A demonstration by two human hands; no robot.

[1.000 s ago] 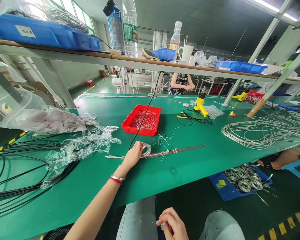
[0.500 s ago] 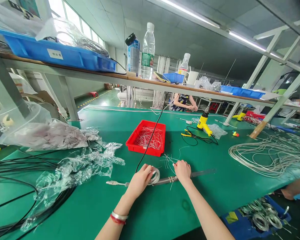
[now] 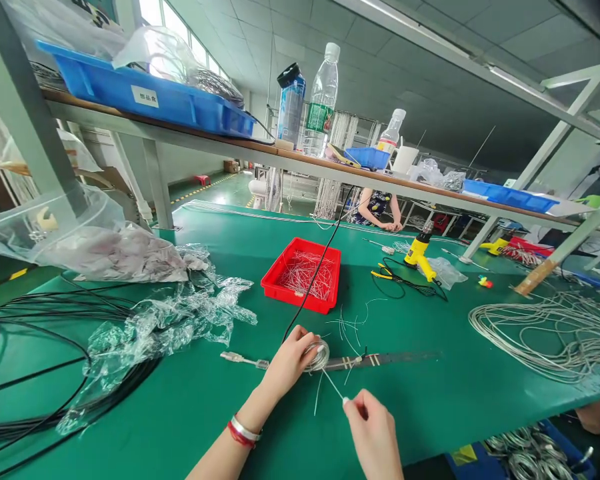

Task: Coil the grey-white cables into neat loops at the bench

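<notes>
My left hand (image 3: 293, 363) is closed on a small coil of clear-jacketed cable (image 3: 320, 355), fingers and thumb gripping its left side. A USB plug (image 3: 233, 357) on a short cable length sticks out left of that hand. My right hand (image 3: 373, 427), lower right of the coil, pinches the end of a thin pale strand (image 3: 334, 383) that runs taut from the coil; I cannot tell whether it is cable or a tie. Another fine strand (image 3: 318, 393) hangs below the coil. Behind the coil, a dark flat strip (image 3: 395, 359) with tan marks lies on the green tabletop (image 3: 260, 427).
Loose white wire ties (image 3: 347, 327) lie beyond the coil, near a red tray (image 3: 269, 293) of similar ties. A black cord (image 3: 323, 263) slants across the tray. Left are crumpled plastic (image 3: 175, 327) and black cables (image 3: 130, 380); right, a yellow heat gun (image 3: 419, 257) and grey cable (image 3: 525, 333).
My right hand has moved from beside the loose ties toward the table's front and now draws a strand out from the coil. My left hand still grips the coil. The view has shifted slightly.
</notes>
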